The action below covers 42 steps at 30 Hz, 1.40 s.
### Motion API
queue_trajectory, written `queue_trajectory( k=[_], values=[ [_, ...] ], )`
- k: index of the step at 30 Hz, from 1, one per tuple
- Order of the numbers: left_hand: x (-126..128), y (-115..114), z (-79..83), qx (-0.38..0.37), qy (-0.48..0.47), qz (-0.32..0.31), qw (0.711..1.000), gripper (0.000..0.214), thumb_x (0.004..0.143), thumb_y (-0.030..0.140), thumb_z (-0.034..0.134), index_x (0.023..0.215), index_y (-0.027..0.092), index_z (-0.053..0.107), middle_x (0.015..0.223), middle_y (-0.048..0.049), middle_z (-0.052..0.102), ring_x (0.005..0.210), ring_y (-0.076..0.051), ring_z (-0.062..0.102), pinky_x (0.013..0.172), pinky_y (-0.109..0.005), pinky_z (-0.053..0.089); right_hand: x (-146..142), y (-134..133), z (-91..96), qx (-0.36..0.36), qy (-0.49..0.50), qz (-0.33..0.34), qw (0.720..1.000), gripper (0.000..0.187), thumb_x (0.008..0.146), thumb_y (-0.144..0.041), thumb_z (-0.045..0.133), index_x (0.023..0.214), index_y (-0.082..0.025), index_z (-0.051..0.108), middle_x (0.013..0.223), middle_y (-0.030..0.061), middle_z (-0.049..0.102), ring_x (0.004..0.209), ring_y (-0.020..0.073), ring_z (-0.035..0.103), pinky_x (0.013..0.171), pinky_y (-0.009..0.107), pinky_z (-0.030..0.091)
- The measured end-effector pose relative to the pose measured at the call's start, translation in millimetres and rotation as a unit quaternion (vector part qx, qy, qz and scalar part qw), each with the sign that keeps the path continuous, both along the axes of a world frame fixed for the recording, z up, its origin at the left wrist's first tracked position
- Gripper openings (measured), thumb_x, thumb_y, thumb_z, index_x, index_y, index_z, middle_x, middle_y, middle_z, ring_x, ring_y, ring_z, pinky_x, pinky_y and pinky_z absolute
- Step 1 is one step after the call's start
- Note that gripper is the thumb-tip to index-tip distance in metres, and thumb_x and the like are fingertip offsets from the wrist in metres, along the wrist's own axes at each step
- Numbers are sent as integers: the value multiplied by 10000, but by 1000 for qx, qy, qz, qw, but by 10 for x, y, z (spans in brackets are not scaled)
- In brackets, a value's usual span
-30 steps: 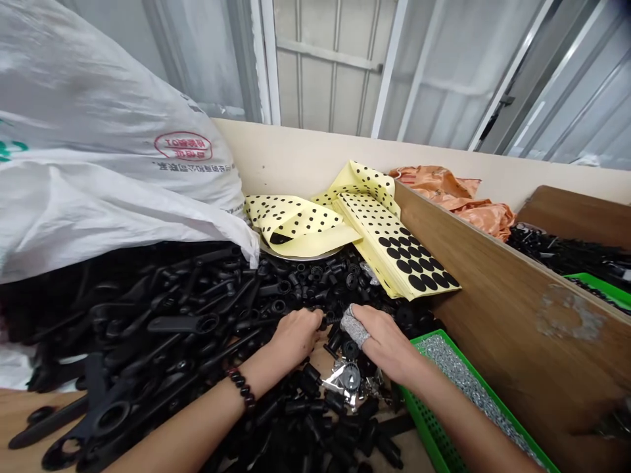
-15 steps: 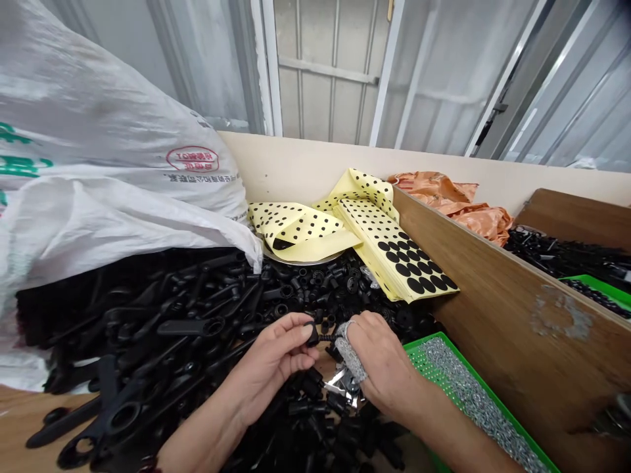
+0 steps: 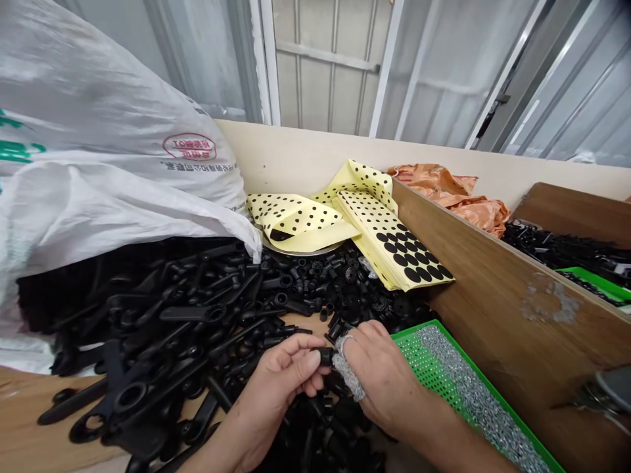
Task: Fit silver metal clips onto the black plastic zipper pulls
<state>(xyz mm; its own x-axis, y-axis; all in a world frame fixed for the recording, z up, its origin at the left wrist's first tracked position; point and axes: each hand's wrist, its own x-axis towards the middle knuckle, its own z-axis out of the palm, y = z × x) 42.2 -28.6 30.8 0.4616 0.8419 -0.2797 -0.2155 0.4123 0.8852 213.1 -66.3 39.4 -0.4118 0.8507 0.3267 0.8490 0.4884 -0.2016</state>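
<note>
A wooden desk (image 3: 29, 407) carries a wide heap of black plastic parts (image 3: 197, 309), with a white sack (image 3: 98, 131) slumped against its left side. A green tray (image 3: 434, 368) sits just right of the heap, and a metal plate (image 3: 300, 250) lies behind it under yellow dotted sheets (image 3: 389, 243).

White woven sack (image 3: 98, 112) at left. Yellow sheets of black rubber dots (image 3: 389, 243) on a steel plate (image 3: 300, 250). Orange sacking (image 3: 453, 197) behind a wooden divider (image 3: 517, 309).

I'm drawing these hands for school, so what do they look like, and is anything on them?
No sleeves or gloves show. The left hand is bare, with nothing worn on it in view. The right hand has a grey knitted wrap around its fingers, with a rough, speckled look.
</note>
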Motion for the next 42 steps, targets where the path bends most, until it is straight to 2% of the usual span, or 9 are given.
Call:
queue_trajectory(
  k=[5,11,15,20,23,29,35,38,42],
  values=[
    [-39,-54,-4,51,30,12,998,276,638,344,730,819,150,650,580,16,624,529,-92,512,532,-189,406,-32,-103,9,-173,179,-7,969,172,826,-62,337,784,-204,424,812,10,499,764,156,439,677,268,370],
    [-50,-84,-10,67,50,2,997,192,696,311,667,803,157,627,622,13,626,522,-91,502,532,-198,408,-20,-143,70,-192,152,6,970,141,818,-74,370,783,-200,422,856,37,488,824,181,429,736,303,381],
    [-94,-90,-61,132,97,-16,986,134,714,267,634,813,177,630,598,32,588,565,-112,520,548,-202,421,4,-150,51,-220,209,14,953,145,845,-124,374,744,-197,447,799,17,499,770,164,442,699,276,381],
    [-176,-91,-93,336,199,-40,920,117,771,236,572,857,223,651,785,-7,666,709,-169,579,648,-243,444,-22,-146,-3,-298,330,20,896,233,895,-215,351,671,-189,413,653,-30,431,653,122,433,591,223,343],
    [-208,-106,-99,394,223,-38,891,129,785,219,551,866,239,650,829,-8,675,727,-175,588,660,-243,445,-52,-146,29,-289,332,32,897,247,904,-224,327,673,-187,404,641,-35,415,622,114,413,569,223,323],
    [-191,-145,-114,257,181,-50,948,128,763,249,551,843,205,641,567,32,581,561,-134,542,536,-210,430,-65,-160,103,-195,185,45,962,118,850,-177,392,766,-189,474,762,22,516,724,172,456,653,278,367],
    [-123,-192,-112,109,90,-34,989,142,746,290,592,819,172,621,571,28,604,499,-97,521,489,-186,416,-67,-183,13,-132,117,70,982,112,807,-148,398,829,-173,505,805,62,530,754,200,460,682,313,371],
    [-117,-213,-117,106,88,-33,990,140,746,285,601,827,172,615,583,25,609,513,-95,526,501,-185,422,-67,-201,-6,-154,134,67,977,112,806,-133,400,831,-167,505,809,58,532,750,193,464,686,307,373],
    [-149,-219,-160,192,121,-44,973,118,765,263,575,846,187,615,551,37,574,540,-114,538,528,-200,440,-55,-233,-43,-197,187,42,961,150,857,-129,364,797,-187,489,780,18,526,715,160,474,662,273,379]
  ],
)
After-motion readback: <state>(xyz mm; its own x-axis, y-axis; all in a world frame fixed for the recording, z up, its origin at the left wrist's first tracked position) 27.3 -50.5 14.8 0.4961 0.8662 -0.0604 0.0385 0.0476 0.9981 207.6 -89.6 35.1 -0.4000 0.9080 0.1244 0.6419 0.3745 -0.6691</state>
